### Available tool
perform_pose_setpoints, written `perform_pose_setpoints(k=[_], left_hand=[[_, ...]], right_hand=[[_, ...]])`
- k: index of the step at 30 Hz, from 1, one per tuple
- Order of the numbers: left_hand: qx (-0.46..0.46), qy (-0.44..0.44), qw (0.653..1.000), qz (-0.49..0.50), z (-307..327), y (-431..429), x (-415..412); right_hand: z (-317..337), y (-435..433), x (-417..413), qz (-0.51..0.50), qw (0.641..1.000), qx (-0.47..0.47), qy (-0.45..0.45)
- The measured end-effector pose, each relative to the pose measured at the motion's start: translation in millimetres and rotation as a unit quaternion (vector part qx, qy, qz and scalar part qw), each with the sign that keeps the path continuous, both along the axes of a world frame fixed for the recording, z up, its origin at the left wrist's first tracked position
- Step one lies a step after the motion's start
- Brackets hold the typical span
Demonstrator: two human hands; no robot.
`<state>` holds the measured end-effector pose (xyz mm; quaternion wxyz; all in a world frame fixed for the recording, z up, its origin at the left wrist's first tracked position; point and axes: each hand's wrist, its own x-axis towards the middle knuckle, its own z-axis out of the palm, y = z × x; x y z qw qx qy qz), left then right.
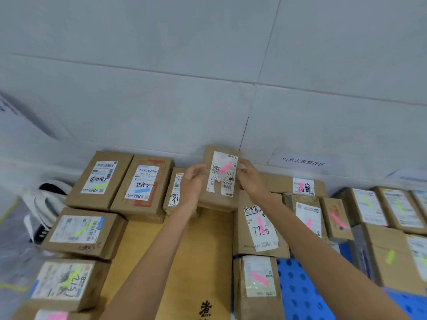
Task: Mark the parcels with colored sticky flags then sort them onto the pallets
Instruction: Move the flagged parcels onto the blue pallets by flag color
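While both hands hold it by its long sides, the brown parcel (218, 197) sits at the far end of the scene, close to the wall (161, 100). Its white label faces up, and a pink flag (225, 167) is stuck slantwise across it. The left hand (193, 181) has its fingers curled round the parcel's left edge. The right hand (250, 179) grips the right edge, thumb and fingers bent onto the cardboard. Whether the parcel's near end rests on what lies under it or is lifted clear cannot be told.

Beneath it and running nearer lies a large flat tan carton (184, 250) with a black printed character at its near end. Just left of the held parcel, partly hidden by the left hand, sits a small parcel (173, 195). Farther left lie a blue-flagged parcel (143, 181) and a green-flagged parcel (98, 179) side by side. Two more parcels with green flags, the middle-left parcel (83, 232) and the near-left parcel (67, 280), lie nearer along the carton's left side.

To the right, touching the carton's edge, lies the parcel marked 7786 (261, 229), which carries a pink flag. Nearer than it, another pink-flagged parcel (260, 279) rests on the blue pallet (300, 294). At the far right stand several parcels with green flags, among them the right-hand parcel (367, 204). A white sign (302, 161) with printed characters is fixed low on the wall, right of the held parcel.
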<state>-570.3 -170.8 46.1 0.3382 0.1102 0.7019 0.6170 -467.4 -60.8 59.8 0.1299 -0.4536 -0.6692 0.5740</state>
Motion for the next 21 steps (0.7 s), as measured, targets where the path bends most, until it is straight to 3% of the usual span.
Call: perform_pose_setpoints(k=[5,13,21], left_hand=[[0.055,0.035,0.997,-0.029,45,-5,17],[0.071,0.172,0.976,-0.111,76,-12,117],[0.036,0.208,0.958,-0.197,85,-14,219]], right_hand=[[48,1,20,-0.03,0.999,-0.001,0.041],[94,-19,135,0.016,0.976,0.207,0.066],[90,-21,261,0.017,0.981,0.191,0.044]])
